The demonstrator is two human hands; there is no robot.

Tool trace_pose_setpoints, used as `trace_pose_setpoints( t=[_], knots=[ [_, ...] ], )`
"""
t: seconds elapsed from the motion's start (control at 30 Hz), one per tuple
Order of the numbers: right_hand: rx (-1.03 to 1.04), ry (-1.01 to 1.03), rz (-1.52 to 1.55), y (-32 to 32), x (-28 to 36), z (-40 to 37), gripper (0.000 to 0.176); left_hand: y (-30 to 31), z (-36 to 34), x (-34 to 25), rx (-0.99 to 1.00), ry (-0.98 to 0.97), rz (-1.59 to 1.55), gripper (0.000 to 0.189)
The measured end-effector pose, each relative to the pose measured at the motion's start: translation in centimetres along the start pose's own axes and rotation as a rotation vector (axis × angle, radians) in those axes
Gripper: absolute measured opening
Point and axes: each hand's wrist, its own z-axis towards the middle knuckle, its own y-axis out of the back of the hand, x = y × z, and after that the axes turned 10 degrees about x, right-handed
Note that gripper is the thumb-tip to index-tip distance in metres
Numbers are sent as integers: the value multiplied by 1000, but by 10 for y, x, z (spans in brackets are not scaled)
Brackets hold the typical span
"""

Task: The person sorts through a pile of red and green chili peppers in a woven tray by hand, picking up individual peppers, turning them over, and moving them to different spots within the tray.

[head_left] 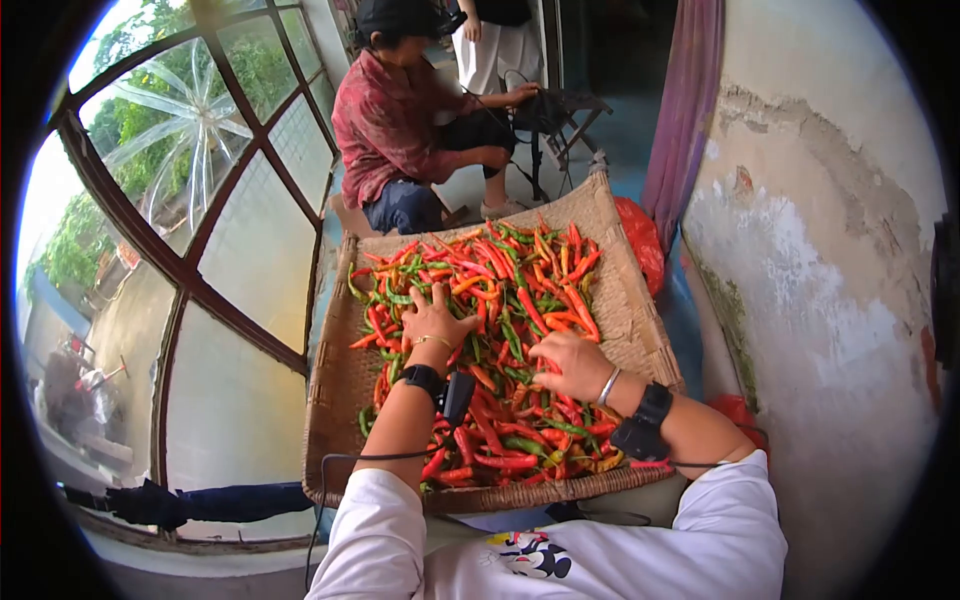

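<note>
Red, orange and green chili peppers (490, 440) lie in a loose layer over a woven basket tray (635, 310) in front of me. My left hand (438, 318) rests on the peppers left of the middle, fingers spread, palm down. To its right, my right hand (572, 365) reaches into the peppers with bent fingers. A gap shows between its thumb and fingers, with red pepper visible there; its other fingertips are partly hidden. Both hands touch the heap, and no pepper is visibly lifted. Each wrist carries a black strapped device with a cable.
Beyond the tray a person in a red patterned shirt (395, 125) sits low beside a small folding stool (575, 115). Another person stands behind. A framed window (240, 250) runs along the left, with a dark umbrella (200, 503) below. A peeling wall (800, 250) bounds the right.
</note>
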Motion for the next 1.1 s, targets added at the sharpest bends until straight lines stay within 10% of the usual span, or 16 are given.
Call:
trace_pose_setpoints(
  t=[0.47,1.1],
  knots=[
    [-8,-176,21,-2,-40,10,21,13,39,1,125,227,-179,92],
    [4,-163,100,-3,-39,14,17,0,44,5,98,67,53,76]
  ],
)
